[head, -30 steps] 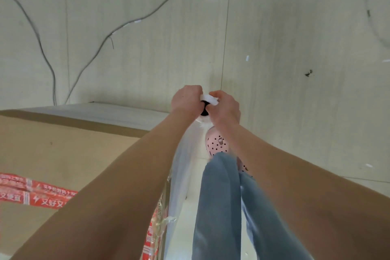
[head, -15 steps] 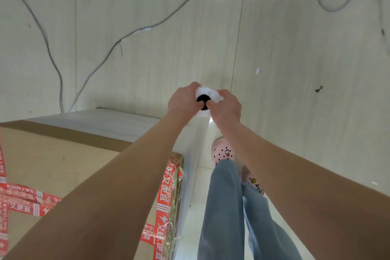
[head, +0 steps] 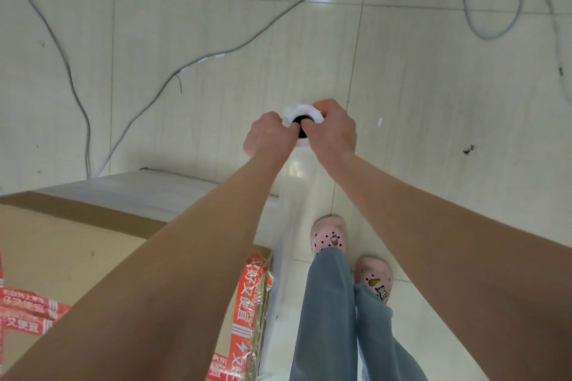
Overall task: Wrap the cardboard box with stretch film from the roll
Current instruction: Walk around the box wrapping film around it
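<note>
Head view: the only writing you can read is on the red tape [head: 247,312] running down the near corner of the cardboard box [head: 62,244]. Its white characters read 又好又便宜, with a white lightning mark below them. A second run of the same tape lies across the box at the lower left, where 又便宜 shows. The print at the very bottom of the corner strip is too cut off to read.

Compared with half a second ago, your hands still hold the roll [head: 301,116] out in front of you at arm's length. More of its white end and dark core now shows between them. The taped corner of the box sits further into view. Both pink clogs [head: 329,235] are visible now, where one was mostly hidden before.

Your left hand [head: 267,136] has its fingers curled round the left side of the roll's end. Your right hand [head: 332,130] grips the right side, and one digit lies across the core opening. The stretch film [head: 291,204] hangs from the roll down to the box's near corner.

The box is closed, so its contents are hidden. It stands on the tiled floor [head: 433,102] to your left, just beside your legs.
</note>
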The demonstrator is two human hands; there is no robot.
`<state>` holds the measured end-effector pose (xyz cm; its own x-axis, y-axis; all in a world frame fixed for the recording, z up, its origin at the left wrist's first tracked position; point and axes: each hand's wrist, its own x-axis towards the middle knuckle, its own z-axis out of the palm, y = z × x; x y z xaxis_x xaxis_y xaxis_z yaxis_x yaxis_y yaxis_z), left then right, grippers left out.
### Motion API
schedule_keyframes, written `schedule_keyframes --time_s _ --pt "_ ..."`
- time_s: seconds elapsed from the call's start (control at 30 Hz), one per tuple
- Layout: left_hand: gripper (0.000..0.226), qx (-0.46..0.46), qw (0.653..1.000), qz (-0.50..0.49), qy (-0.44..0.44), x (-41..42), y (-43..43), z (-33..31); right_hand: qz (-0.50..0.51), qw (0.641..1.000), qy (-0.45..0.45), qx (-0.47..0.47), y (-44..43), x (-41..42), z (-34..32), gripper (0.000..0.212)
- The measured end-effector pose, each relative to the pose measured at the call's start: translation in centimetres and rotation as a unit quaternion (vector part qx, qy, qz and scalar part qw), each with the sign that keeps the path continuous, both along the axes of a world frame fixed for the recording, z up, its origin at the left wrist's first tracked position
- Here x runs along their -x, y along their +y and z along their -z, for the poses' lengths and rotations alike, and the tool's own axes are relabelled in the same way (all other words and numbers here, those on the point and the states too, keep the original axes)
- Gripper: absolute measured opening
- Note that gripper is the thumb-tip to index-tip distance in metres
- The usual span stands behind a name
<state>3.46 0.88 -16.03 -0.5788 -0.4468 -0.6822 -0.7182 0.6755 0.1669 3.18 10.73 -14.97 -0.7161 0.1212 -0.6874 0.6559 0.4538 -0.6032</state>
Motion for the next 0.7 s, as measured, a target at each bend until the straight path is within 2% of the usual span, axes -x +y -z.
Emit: schedule_keyframes --time_s 0.13,0.3,0.37,0.53,0.7 --pt "0.042 -0.111 0.992 -0.055 -0.005 0.3 -0.2 0.2 0.001 0.999 -0.027 -0.021 0.1 0.3 0.5 0.034" --pt "0.036 -0.060 0.991 0.119 0.027 2.2 0.1 -0.2 -0.047 0.998 -0.038 -0.035 0.0 1.1 0.7 0.040" --pt "0.032 -0.064 0.989 0.132 0.020 2.9 0.1 -0.2 -0.053 0.998 -0.027 -0.035 -0.1 1.1 0.8 0.040" --pt "0.011 -0.050 0.994 0.073 0.067 3.3 0.8 -0.1 -0.048 0.999 0.013 -0.023 0.4 2.3 0.9 0.046" --pt "0.019 -0.092 0.992 -0.045 0.080 3.5 1.1 0.2 -0.044 0.999 0.019 -0.018 0.7 4.2 1.4 0.042"
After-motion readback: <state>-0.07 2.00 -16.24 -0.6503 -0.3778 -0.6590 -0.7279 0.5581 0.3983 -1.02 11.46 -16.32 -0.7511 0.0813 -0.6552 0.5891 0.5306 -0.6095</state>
